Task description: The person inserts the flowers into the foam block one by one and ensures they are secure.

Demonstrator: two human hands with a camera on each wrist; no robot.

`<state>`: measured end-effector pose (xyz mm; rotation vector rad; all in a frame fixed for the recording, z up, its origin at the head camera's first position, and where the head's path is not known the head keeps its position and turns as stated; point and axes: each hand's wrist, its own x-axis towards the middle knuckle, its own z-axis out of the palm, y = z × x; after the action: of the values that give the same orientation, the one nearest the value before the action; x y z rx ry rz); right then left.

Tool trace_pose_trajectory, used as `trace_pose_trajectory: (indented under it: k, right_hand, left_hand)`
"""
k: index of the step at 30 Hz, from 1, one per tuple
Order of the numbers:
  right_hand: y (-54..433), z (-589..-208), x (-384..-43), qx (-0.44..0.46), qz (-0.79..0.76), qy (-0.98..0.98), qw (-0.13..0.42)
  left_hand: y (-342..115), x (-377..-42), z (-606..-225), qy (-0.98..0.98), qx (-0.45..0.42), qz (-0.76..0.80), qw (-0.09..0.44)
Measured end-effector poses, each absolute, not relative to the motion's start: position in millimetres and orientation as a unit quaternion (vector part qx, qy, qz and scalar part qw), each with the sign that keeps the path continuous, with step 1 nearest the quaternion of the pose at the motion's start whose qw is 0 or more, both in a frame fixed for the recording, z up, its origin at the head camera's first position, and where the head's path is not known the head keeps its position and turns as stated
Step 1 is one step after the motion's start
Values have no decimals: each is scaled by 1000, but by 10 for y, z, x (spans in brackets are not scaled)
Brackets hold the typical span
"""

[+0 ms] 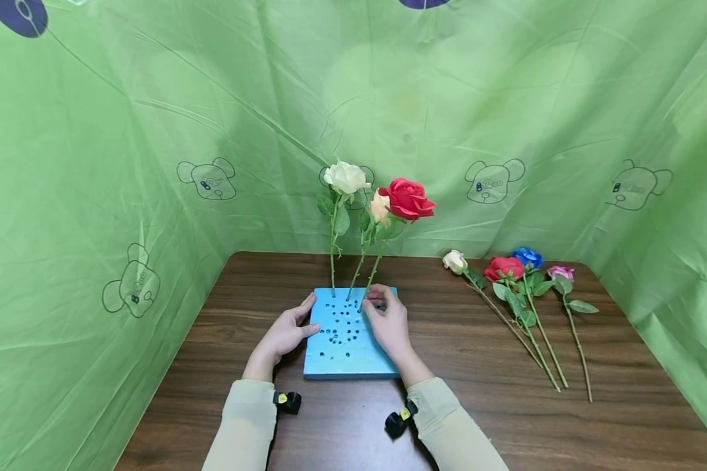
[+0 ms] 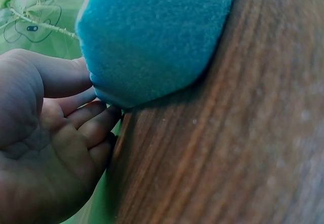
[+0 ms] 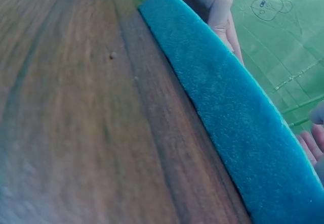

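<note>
The tall red flower (image 1: 409,199) stands up over a blue block (image 1: 353,367). Its stem leans a bit, and its bottom end is at a hole in the far part of the block's top. The right hand (image 1: 391,325) pinches that stem low down, between its thumb and bent fingers. The left hand (image 1: 285,332) grips the left side of the block, with its thumb on the top edge and its fingers against the side.

Two more flowers stand in the block, near its back edge. The tall white flower (image 1: 346,178) is on the left and stands almost straight. The peach flower (image 1: 380,208) is partly hidden behind the red one. There are lots of little dark holes in the top of the block.

The block sits flat on a brown wooden table (image 1: 471,366). Well apart from it, on the right, four flowers lie down: a small white flower (image 1: 455,261), a second red flower (image 1: 503,268), a blue flower (image 1: 527,256) and a pink flower (image 1: 561,272). The second red flower and the blue one are close together.

Pale sleeves (image 1: 244,415) cover both arms. Green cloth (image 1: 424,98) with animal faces (image 1: 495,183) hangs all around.
</note>
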<state>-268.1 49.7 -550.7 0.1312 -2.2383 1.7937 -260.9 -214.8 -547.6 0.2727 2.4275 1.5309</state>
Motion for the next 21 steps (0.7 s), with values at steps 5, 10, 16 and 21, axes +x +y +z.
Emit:
trace_pose_trajectory:
  k: [5, 10, 16, 21]
  right_hand:
    - [533, -5505, -2687, 47, 633, -762, 125]
    - [596, -5508, -2700, 62, 642, -758, 95]
    - [789, -5424, -2671, 67, 685, -725, 30]
    - [1075, -5401, -2650, 52, 712, -700, -6]
  left_hand:
    - [-2147, -2610, -5479, 836, 97, 525, 126]
    - [-2143, -2618, -5478, 838, 94, 523, 126]
    - [-2134, -2623, -5479, 838, 102, 522, 126]
    - [-2145, -2604, -5474, 838, 99, 523, 126]
